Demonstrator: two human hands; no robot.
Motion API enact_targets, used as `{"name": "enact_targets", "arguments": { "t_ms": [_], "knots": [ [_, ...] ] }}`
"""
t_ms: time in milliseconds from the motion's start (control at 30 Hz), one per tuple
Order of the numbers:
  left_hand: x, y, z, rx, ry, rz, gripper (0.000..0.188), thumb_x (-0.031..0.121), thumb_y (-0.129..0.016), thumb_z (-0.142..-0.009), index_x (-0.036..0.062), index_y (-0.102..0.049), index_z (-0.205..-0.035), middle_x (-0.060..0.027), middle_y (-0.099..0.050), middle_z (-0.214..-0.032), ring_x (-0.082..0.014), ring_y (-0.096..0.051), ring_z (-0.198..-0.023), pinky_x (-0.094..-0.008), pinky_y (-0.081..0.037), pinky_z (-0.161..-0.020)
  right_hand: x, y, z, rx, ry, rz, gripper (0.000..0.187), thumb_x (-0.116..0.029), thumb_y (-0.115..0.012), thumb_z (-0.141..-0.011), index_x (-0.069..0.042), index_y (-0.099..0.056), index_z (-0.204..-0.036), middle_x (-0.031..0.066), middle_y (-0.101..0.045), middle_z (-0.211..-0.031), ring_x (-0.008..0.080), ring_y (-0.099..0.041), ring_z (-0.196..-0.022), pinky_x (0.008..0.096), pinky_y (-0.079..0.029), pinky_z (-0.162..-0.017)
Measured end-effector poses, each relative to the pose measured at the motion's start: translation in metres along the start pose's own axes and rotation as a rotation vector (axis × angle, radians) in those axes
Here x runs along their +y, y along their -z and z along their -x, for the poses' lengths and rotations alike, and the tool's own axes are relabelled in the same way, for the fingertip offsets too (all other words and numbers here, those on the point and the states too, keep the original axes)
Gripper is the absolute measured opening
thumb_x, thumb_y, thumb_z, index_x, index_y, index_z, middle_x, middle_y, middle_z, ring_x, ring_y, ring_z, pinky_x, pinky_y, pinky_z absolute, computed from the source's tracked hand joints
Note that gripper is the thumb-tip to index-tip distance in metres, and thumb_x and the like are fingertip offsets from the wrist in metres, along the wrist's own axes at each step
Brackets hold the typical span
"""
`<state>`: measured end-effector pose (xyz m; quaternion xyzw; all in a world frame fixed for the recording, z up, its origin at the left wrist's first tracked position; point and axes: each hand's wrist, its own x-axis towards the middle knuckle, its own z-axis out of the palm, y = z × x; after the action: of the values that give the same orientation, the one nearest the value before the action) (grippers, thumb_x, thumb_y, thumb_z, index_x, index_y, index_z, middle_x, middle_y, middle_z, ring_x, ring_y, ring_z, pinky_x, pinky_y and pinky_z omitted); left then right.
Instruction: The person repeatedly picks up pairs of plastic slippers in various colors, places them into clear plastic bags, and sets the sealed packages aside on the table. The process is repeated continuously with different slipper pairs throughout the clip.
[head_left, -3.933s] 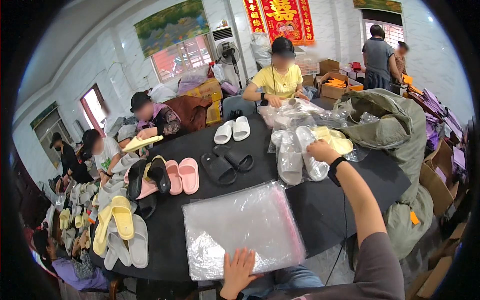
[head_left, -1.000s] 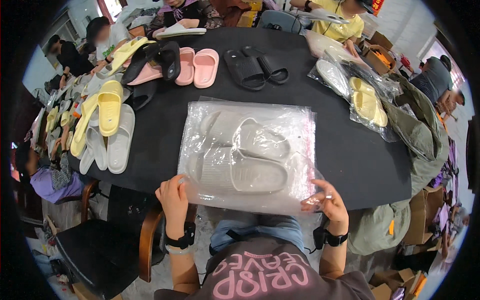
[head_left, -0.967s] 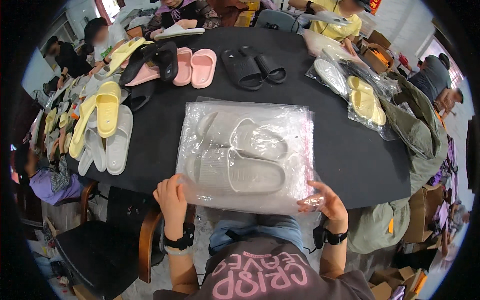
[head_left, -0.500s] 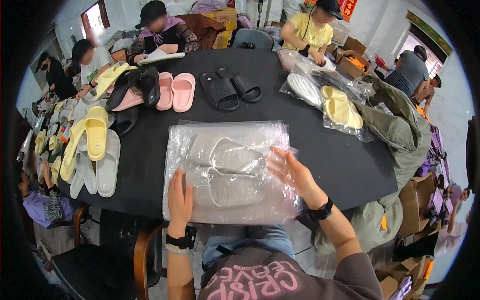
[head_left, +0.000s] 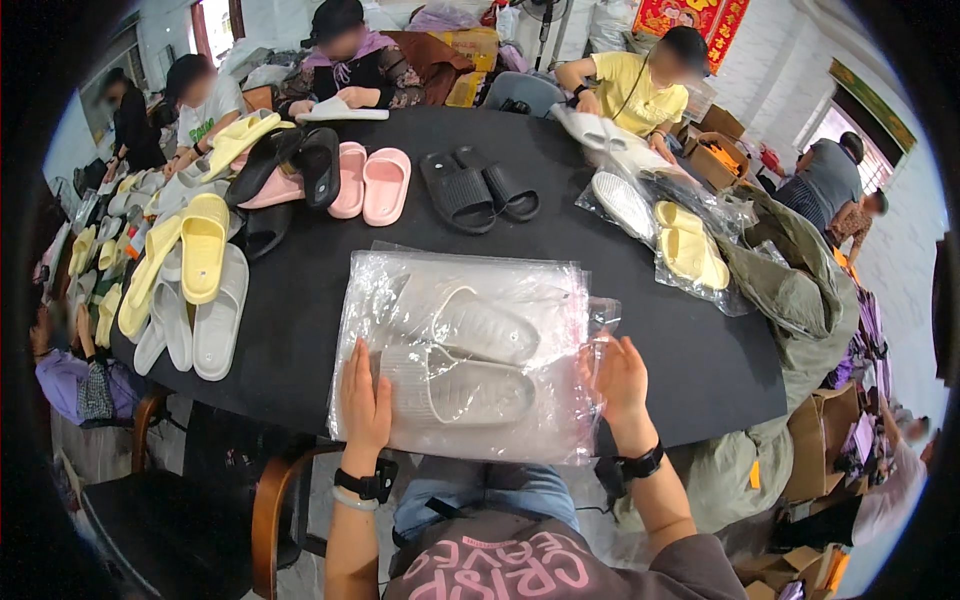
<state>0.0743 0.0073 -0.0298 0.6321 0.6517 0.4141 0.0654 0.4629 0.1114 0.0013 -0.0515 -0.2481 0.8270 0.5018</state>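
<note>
A pair of light grey slippers (head_left: 462,385) shows through a clear plastic bag (head_left: 545,440) at the table's near edge, on what looks like a stack of such bags. One slipper lies beyond the other, toes to the left. My left hand (head_left: 366,395) lies along the bag's left side, fingers stretched out next to the near slipper's toe. At the opposite side, by the loose pinkish edge of the plastic, my right hand (head_left: 620,385) is raised with its fingers apart, its tips at the film.
Black slippers (head_left: 465,195) and pink slippers (head_left: 385,187) stand farther back on the black table (head_left: 310,310). Yellow slippers (head_left: 205,245) pile up at left; a bagged yellow pair (head_left: 690,245) lies at right beside a green sack (head_left: 795,260). Several people work around the table.
My right hand has moved down and slightly right, out toward the bag's right edge. The grey slippers have shifted a little right under smoother plastic. My left hand stays at the left side.
</note>
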Motion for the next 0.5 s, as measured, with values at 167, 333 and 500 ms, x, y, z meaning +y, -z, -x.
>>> {"name": "enact_targets", "arguments": {
  "t_ms": [167, 333, 500],
  "knots": [
    [0.002, 0.005, 0.001, -0.008, 0.005, -0.026, 0.059, 0.027, -0.042, -0.103, -0.0041, -0.029, -0.151, -0.0216, -0.034, -0.155, -0.0372, -0.032, -0.143, -0.0475, -0.022, -0.118, 0.015, -0.041, -0.024, 0.009, -0.386, 0.515, 0.056, -0.037, -0.051, -0.101, 0.002, -0.045, -0.140, 0.0183, -0.037, -0.154, 0.0312, -0.037, -0.142, 0.0428, -0.031, -0.117],
    [0.000, 0.002, -0.002, -0.011, 0.031, -0.006, 0.059, 0.029, -0.041, -0.104, -0.0033, -0.029, -0.151, -0.0210, -0.034, -0.156, -0.0364, -0.032, -0.143, -0.0480, -0.020, -0.119, 0.015, -0.043, -0.068, -0.044, -0.286, 0.889, 0.066, -0.036, -0.054, -0.102, -0.001, -0.031, -0.152, 0.0169, -0.024, -0.161, 0.0269, -0.027, -0.148, 0.0401, -0.025, -0.119],
    [-0.001, 0.000, 0.000, 0.031, 0.012, 0.055, 0.058, 0.030, -0.041, -0.103, -0.0021, -0.031, -0.151, -0.0208, -0.035, -0.155, -0.0362, -0.033, -0.143, -0.0487, -0.019, -0.119, -0.003, -0.015, -0.091, 0.160, -0.219, 1.426, 0.059, -0.029, -0.061, -0.098, -0.007, -0.042, -0.149, 0.0155, -0.031, -0.159, 0.0312, -0.031, -0.146, 0.0400, -0.031, -0.116]
  ]
}}
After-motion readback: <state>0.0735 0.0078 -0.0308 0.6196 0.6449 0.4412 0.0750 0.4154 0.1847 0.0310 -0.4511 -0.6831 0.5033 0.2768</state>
